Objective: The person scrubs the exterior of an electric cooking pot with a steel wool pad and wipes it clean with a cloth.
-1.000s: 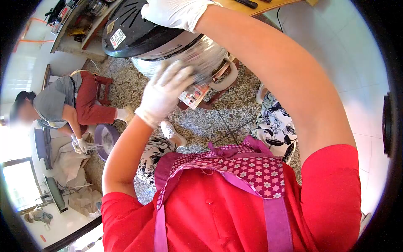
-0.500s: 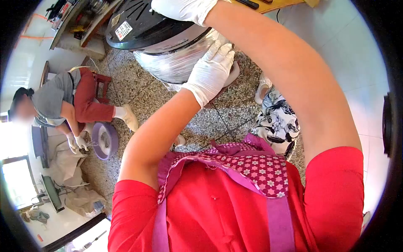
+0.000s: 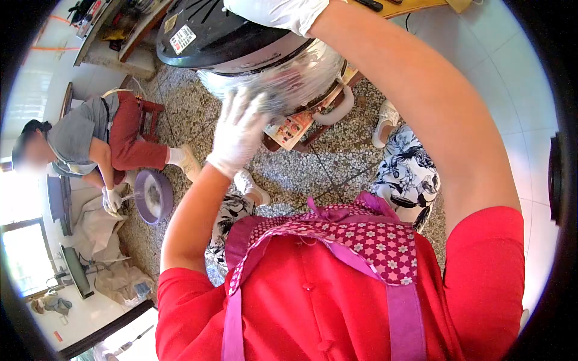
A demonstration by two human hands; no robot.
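Note:
A big rounded appliance with a black vented lid (image 3: pixel 217 39) stands before me, its lower body wrapped in shiny clear plastic film (image 3: pixel 301 78). My right hand (image 3: pixel 280 13), in a white glove, rests at the lid's top; the frame edge cuts off part of it, so its grip is unclear. Beside the wrapped lower side is my left hand (image 3: pixel 239 132), also white-gloved, fingers stretched and apart, slightly blurred. Whether its fingertips touch the film I cannot tell. Under the appliance a colourful printed sheet (image 3: pixel 291 129) shows, next to a white curved piece (image 3: pixel 336 108).
To the left, a seated person (image 3: pixel 90 132) bends with gloved hands by a purple basin (image 3: pixel 143 207). Cluttered shelves (image 3: pixel 120 36) stand at upper left. A wooden tabletop (image 3: pixel 415 8) juts in at the top. Speckled stone floor (image 3: pixel 319 165) lies beneath.
My left hand has moved left and down, away from the film's front, uncovering the printed sheet and the white curved piece. My right hand stays at the lid. The view has shifted slightly.

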